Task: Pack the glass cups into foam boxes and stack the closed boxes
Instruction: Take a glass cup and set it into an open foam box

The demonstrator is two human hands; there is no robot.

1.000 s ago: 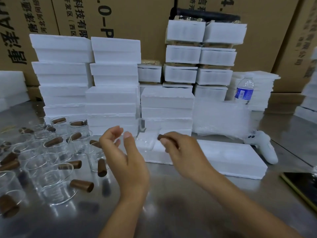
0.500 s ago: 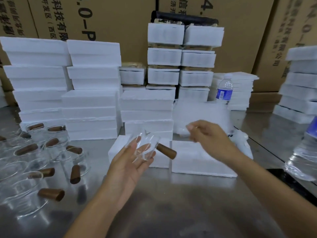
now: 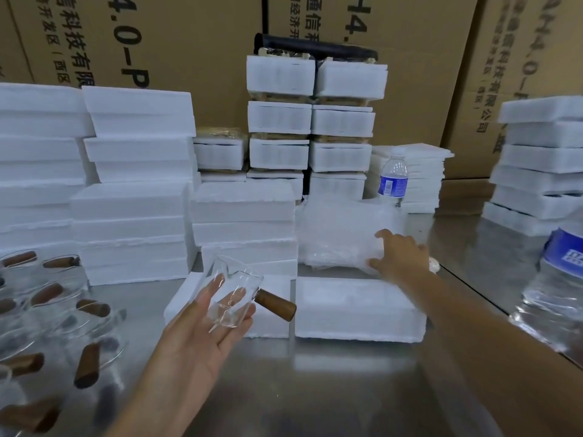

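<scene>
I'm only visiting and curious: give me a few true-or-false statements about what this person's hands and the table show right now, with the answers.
1. The left hand holds a glass cup with a wooden handle. True.
2. The right hand grips a water bottle. False: it touches the bubble wrap; the bottle stands behind it, untouched.
3. The spare glass cups stand on the person's right. False: they are on the left.
4. Stacked foam boxes stand behind the hands. True.

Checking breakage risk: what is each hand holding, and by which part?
Left hand holds a glass cup by its glass body, wooden handle free. Right hand touches the bubble wrap; grip unclear.
</scene>
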